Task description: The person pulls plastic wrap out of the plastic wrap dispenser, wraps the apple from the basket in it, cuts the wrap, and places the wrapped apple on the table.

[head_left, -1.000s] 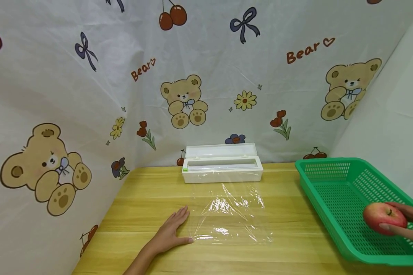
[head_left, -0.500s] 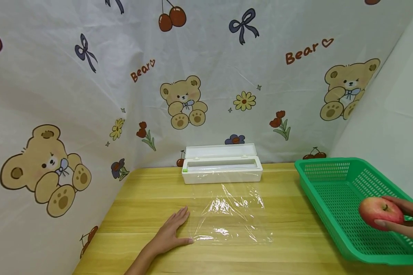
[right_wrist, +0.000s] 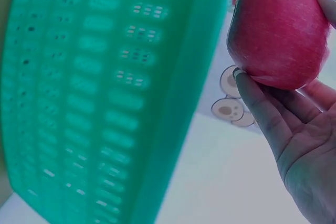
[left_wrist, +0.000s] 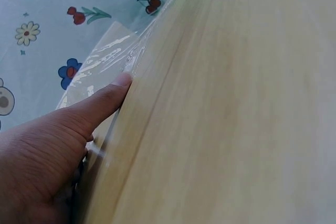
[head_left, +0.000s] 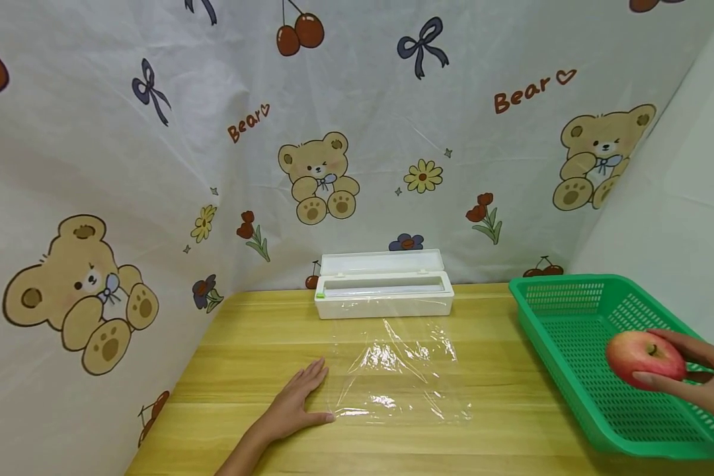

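A red apple (head_left: 636, 360) is held between the thumb and fingers of my right hand (head_left: 705, 377), raised over the green basket (head_left: 595, 426). The right wrist view shows the apple (right_wrist: 281, 32) above the basket's rim (right_wrist: 184, 103), gripped by the fingertips. My left hand (head_left: 291, 403) lies with fingers extended on the table, thumb tip at the near left corner of a clear sheet of plastic wrap (head_left: 393, 377). In the left wrist view the thumb (left_wrist: 107, 100) rests at the edge of the wrap (left_wrist: 134, 56). The wrap comes out of a white dispenser box (head_left: 387, 305).
The dispenser's lid (head_left: 383, 262) stands up at the back, near the patterned backdrop (head_left: 375, 99). Wood-grain tabletop (head_left: 500, 396) lies between the wrap and the basket. A white side wall (head_left: 684, 218) rises behind the basket on the right.
My right hand has lifted the apple and carried it a little to the left over the basket. The left hand and the wrap have stayed in place.
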The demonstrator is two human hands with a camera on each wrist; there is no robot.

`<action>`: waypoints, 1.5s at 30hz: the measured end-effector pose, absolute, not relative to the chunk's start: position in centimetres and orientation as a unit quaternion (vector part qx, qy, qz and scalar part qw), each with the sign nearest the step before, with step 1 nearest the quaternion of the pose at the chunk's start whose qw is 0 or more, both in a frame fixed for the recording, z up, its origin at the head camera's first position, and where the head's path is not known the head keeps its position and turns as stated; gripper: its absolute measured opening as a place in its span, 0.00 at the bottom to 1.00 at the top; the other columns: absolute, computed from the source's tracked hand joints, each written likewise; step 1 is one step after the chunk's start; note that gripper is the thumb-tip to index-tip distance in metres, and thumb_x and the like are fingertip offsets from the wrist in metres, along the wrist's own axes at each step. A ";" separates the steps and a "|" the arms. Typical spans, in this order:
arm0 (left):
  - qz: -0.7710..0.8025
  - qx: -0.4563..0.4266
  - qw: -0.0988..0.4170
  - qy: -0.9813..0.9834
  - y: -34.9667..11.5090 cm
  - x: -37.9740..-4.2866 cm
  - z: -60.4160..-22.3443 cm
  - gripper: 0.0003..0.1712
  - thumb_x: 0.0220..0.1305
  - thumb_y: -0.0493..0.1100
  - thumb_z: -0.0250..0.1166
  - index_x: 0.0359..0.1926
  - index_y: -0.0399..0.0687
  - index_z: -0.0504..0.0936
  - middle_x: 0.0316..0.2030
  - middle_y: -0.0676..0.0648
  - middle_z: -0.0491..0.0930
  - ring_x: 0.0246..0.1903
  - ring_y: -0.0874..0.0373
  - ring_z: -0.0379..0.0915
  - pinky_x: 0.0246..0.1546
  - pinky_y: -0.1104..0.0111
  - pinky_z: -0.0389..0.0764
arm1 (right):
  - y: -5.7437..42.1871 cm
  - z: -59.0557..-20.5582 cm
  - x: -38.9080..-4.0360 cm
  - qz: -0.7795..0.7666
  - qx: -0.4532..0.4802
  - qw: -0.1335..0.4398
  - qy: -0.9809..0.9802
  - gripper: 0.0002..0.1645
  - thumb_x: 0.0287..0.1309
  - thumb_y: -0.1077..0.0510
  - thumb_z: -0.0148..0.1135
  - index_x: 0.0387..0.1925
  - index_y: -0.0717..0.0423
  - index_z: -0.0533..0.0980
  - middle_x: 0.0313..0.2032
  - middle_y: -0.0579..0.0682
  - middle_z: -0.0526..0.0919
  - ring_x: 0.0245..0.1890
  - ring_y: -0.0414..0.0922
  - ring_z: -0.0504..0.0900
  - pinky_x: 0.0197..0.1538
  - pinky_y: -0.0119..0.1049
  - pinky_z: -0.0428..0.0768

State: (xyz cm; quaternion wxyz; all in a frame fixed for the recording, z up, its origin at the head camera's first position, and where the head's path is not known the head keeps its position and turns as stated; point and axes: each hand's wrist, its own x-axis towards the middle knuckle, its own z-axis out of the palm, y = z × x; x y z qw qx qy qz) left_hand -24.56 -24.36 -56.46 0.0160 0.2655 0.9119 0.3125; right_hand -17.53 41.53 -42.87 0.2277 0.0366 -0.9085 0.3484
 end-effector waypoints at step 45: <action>0.305 0.265 0.015 0.915 -24.5 -24.7 -56.5 0.61 0.56 0.73 0.68 0.78 0.42 0.58 0.80 0.45 0.47 0.78 0.47 0.41 0.76 0.46 0.43 | 24.8 -39.5 -18.1 0.339 0.142 0.191 -0.910 0.43 0.39 0.49 0.87 0.59 0.56 0.80 0.44 0.56 0.86 0.35 0.28 0.78 0.29 0.26 0.83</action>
